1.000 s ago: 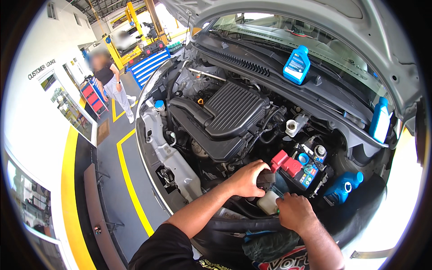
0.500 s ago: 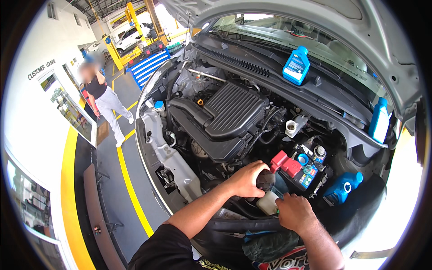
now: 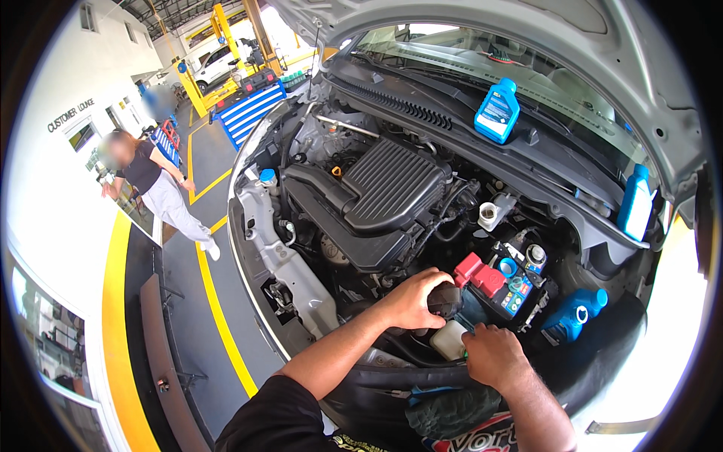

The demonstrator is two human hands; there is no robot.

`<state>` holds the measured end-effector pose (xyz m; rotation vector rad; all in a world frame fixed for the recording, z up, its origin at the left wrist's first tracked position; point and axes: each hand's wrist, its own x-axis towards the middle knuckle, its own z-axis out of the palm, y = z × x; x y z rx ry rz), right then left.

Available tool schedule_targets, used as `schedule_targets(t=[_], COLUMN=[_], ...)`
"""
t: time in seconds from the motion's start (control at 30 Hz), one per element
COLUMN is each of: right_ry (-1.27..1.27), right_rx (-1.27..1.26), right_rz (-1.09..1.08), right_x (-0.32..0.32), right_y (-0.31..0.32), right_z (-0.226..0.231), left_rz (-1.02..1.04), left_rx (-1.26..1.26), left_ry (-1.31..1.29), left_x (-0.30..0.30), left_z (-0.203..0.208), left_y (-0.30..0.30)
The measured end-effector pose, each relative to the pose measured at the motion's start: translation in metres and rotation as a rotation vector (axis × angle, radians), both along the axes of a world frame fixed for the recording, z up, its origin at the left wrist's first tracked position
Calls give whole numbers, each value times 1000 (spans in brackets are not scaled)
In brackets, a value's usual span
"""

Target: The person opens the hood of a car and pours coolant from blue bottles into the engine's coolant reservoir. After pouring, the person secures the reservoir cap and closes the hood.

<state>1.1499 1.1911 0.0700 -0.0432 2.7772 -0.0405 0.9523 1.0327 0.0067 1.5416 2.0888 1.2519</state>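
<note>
Over the front corner of the engine bay, my left hand is closed round a dark, rounded part, thumb on the near side and fingers over the top. A pale, translucent plastic container sits just below it. My right hand is closed at the right side of that container. A bit of green shows by its fingertips, but what the fingers hold is hidden. Close by, past both hands, are the red terminal cover and the battery, with a blue cap lying on top.
The ribbed black engine cover fills the middle. Blue bottles stand by the windshield, at the right fender and beside the battery. A dark cloth lies on the front edge. Another person is at far left.
The other person at the left has stepped nearer the doorway and now reaches an arm toward it. My hands have stayed almost where they were.
</note>
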Motion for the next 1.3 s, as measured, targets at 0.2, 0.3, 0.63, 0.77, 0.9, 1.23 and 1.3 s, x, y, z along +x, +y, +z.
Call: schedule_targets(t=[0.2, 0.3, 0.63, 0.77, 0.9, 1.23, 1.3], right_ry=[9, 21, 23, 13, 11, -2, -3], right_rx=[15, 8, 14, 14, 15, 21, 19], right_rz=[2, 2, 5, 5, -3, 4, 4], right_x=[0, 1, 1, 1, 1, 0, 1], right_y=[-2, -2, -1, -1, -1, -1, -1], right_z=[1, -1, -1, 1, 0, -1, -1], left_rz=[14, -13, -67, -43, -35, -58, -56], left_rx=[8, 59, -66, 32, 22, -2, -6], left_ry=[-130, -185, -333, -81, -58, -35, -38], left_x=[-5, -8, 0, -3, -2, 2, 1], left_z=[-13, -20, 3, -7, -2, 4, 4], left_y=[-3, -5, -7, -5, -3, -3, -3])
